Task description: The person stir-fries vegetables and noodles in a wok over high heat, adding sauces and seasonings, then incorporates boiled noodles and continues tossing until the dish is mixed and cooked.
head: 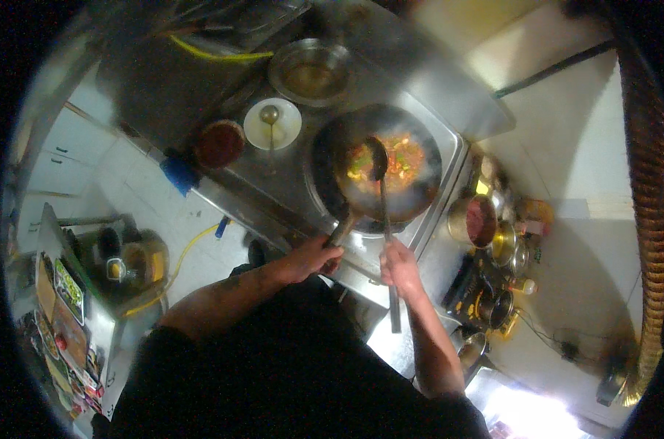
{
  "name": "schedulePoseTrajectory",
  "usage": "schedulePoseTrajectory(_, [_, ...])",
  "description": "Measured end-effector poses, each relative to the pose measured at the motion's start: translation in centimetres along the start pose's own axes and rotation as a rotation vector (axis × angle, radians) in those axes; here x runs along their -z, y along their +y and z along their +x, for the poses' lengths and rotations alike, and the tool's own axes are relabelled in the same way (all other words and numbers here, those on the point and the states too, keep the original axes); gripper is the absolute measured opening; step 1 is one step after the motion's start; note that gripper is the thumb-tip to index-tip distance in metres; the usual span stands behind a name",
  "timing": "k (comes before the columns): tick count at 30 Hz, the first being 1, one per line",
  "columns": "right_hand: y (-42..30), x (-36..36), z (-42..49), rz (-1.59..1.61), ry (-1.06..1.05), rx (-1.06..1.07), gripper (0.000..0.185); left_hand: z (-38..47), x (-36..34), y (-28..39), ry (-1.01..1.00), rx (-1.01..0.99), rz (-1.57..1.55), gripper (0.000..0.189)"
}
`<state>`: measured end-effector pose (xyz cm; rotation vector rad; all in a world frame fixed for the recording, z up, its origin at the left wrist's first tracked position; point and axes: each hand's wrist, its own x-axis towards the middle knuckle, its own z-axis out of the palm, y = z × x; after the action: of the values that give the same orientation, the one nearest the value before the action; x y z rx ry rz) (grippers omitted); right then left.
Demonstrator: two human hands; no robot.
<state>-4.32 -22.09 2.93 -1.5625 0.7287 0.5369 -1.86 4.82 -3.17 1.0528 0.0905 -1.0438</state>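
Note:
My left hand (310, 260) grips the handle (340, 230) of a dark wok (359, 200) set over a stove burner. In the wok lies a reddish-orange stir-fry (404, 159) with green and pale pieces, and steam hangs over it. My right hand (402, 269) is wrapped around the long handle of a cooking ladle (384, 206), whose dark bowl dips into the food at the left of the wok's middle. The ladle handle's end sticks out below my right fist.
Left of the wok stand a white bowl (255, 129) with a small ladle (270, 114), a reddish-brown container (220, 144) and a metal basin (310, 99). Metal pots (459, 228) and seasoning containers (504, 244) line the right side. A yellow hose (186, 249) hangs beyond the stove's left edge.

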Motion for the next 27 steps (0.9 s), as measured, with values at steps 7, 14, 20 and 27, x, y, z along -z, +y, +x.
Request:
schedulePoseTrajectory(7, [-0.1,1.2,-0.5,-0.001,0.049,0.112,0.015,0.3,2.0,-2.7,0.024,0.071,-0.227,0.046])
schedulePoseTrajectory(14, [1.5,2.6,-0.6,-0.209,0.025,0.177,0.018,-3.5,8.8,-5.6,-0.053,0.375,-0.328,0.061])
schedulePoseTrajectory(20, [1.5,2.6,-0.9,-0.177,0.224,0.363,0.028,-2.5,8.6,-5.1,-0.138,0.338,-0.104,0.06])
schedulePoseTrajectory(27, [0.3,-1.5,-0.9,0.092,0.052,0.137,0.02,-3.9,12.1,-5.3,-0.107,0.351,-0.01,0.052])
